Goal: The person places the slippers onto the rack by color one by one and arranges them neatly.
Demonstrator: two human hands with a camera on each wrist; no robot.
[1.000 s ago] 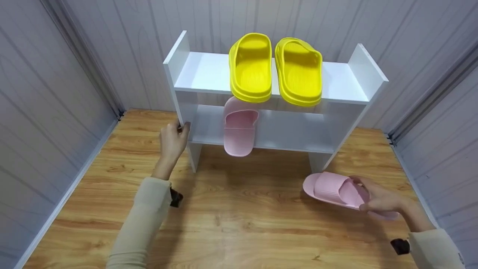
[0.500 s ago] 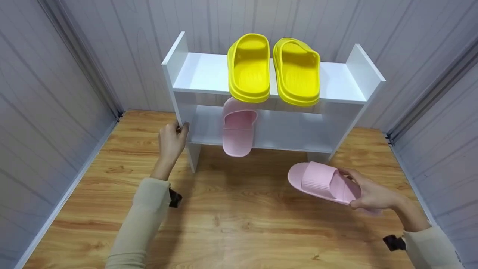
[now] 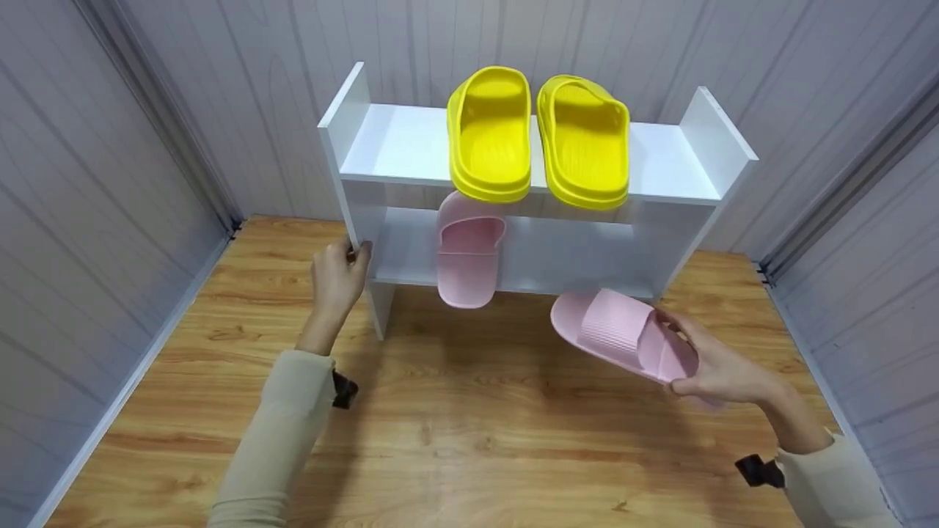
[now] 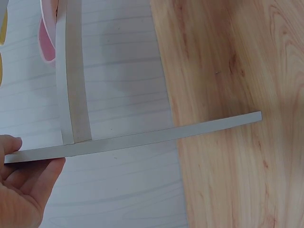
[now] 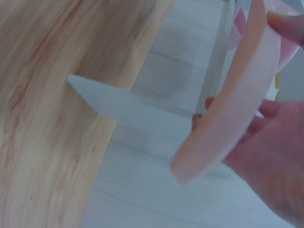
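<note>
My left hand [image 3: 340,275] grips the left side panel of a white two-tier shoe rack [image 3: 411,176]; in the left wrist view, thumb and fingers [image 4: 47,178] pinch the panel's edge from both sides. My right hand [image 3: 722,367] holds a pink slide slipper [image 3: 620,330] by its heel end, toe pointing left toward the rack. The slipper is tilted, in front of the lower shelf's right end. In the right wrist view its sole edge [image 5: 232,104] crosses the hand. Another pink slipper [image 3: 469,253] rests on the lower shelf, left of middle, its toe partly hidden by the upper shelf.
A pair of yellow slippers, the left one [image 3: 491,136] and the right one [image 3: 587,143], sits on the upper shelf, heels over the front edge. Grey panelled walls [image 3: 829,191] stand close on both sides and behind. Wooden floor [image 3: 469,425] lies in front.
My right hand has lifted the pink slipper and moved it left and forward, toward the lower shelf. The left hand keeps its grip on the rack's side panel.
</note>
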